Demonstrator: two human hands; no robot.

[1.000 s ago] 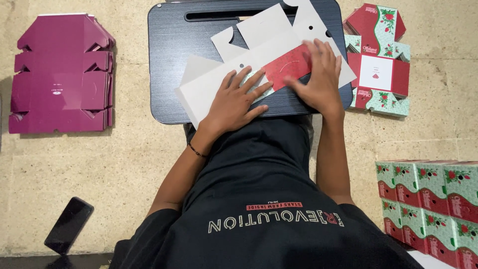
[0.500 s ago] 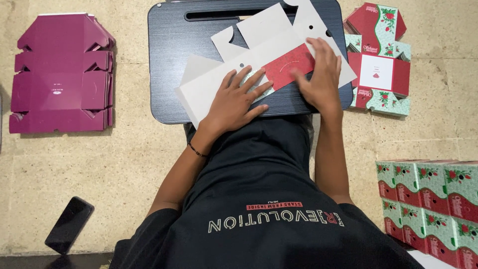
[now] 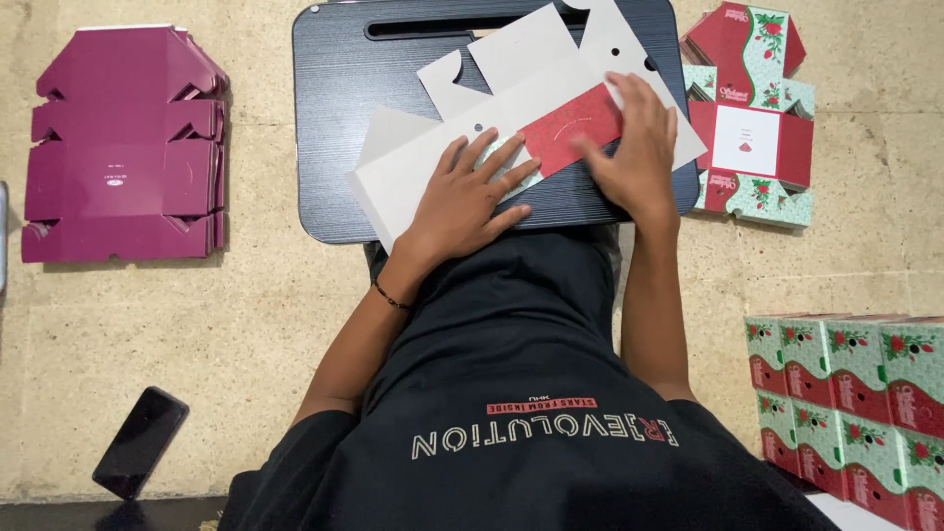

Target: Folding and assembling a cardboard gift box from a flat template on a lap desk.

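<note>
A flat die-cut carton blank (image 3: 531, 128) — grey inside up, one red panel folded over — lies on the black tray.

Bare floor (image 3: 265, 324) lies open left of the tabletop (image 3: 334, 118); a magenta flat-box stack (image 3: 118, 147) bounds it, a printed stack (image 3: 752, 138) crowds the right edge.

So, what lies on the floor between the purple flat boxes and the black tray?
Nothing: in the head view the strip of beige floor between the purple boxes and the black tray is bare.
</note>
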